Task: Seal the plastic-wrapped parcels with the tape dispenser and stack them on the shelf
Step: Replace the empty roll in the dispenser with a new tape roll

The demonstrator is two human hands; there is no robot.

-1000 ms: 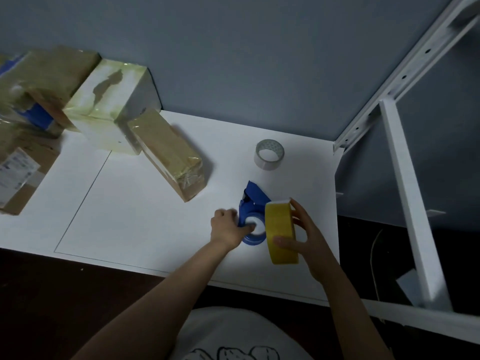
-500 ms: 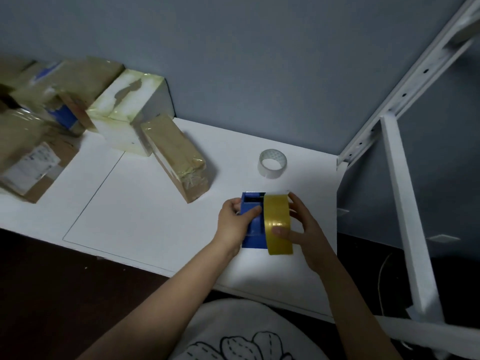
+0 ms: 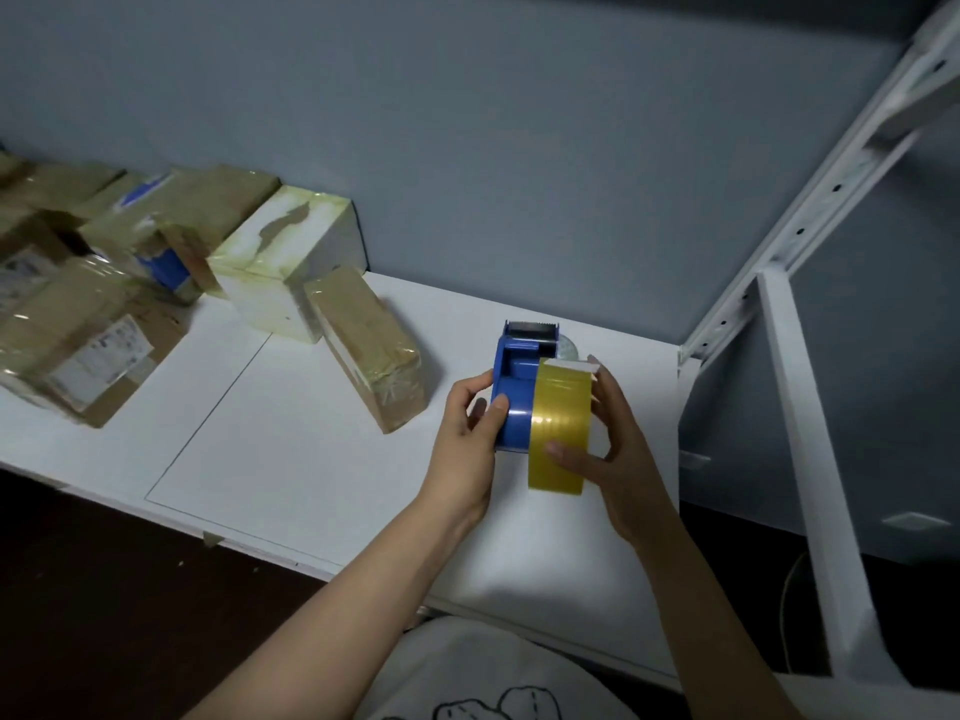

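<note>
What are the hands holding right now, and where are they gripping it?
The left hand grips the blue tape dispenser by its left side. The right hand holds the yellow tape roll by its outer face and right edge.

both hands now hold the blue dispenser and yellow roll lifted higher. they now hide most of the spare tape ring.

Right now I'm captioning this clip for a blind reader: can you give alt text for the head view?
A left hand holds a blue tape dispenser while the right hand presses a yellow tape roll against its side, above a white table. Plastic-wrapped parcels lie at the left; a white shelf frame stands at the right.
</note>
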